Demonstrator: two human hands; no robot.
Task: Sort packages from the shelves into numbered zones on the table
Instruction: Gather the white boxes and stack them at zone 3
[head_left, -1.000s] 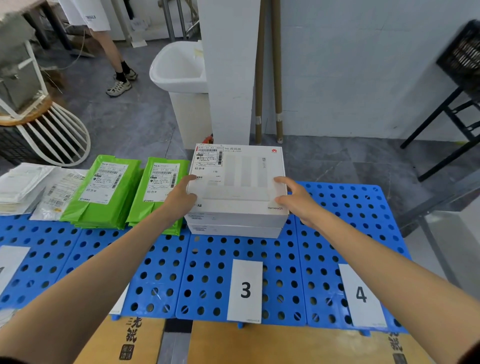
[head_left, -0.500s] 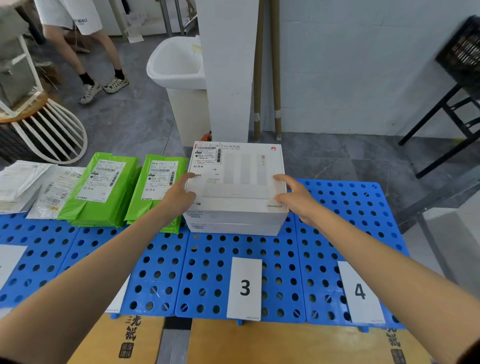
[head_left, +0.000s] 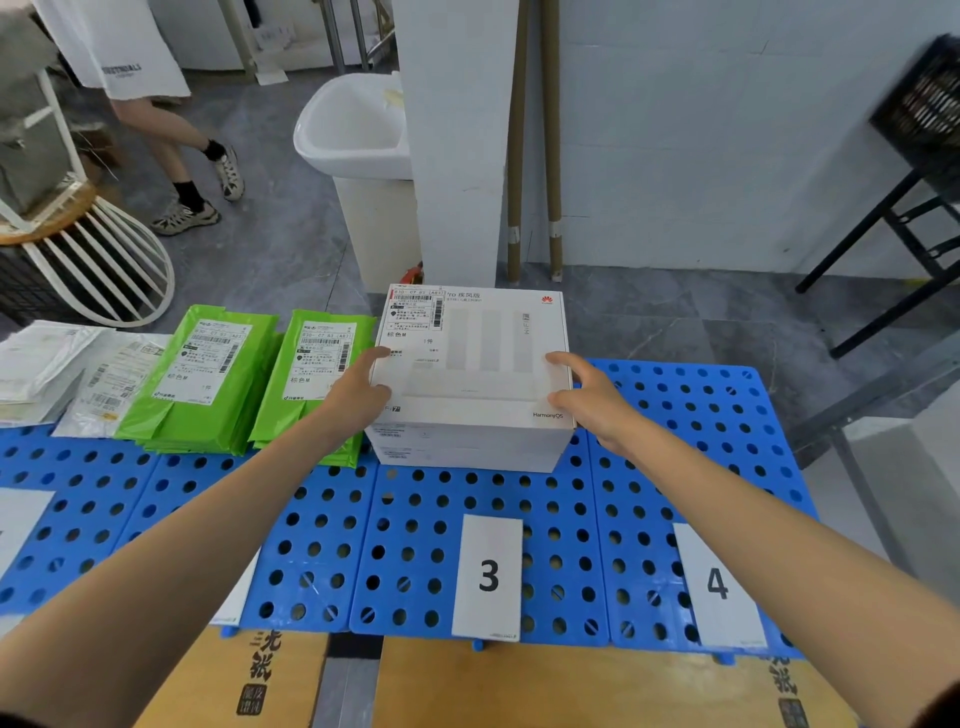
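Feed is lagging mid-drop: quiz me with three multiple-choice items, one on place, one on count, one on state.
1. The box sits: A on a shelf; B behind card 3; C in a drawer.
2. Green piles: A one; B four; C two.
3. The left hand and right hand: A both grip the box; B both hang free; C both hold cards.
Key: B, it stands just beyond that card; C, two lie side by side left of it; A, fingers curl round its sides.

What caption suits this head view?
Left hand and right hand hold a white box on the blue table behind card 3, beside green mailers.
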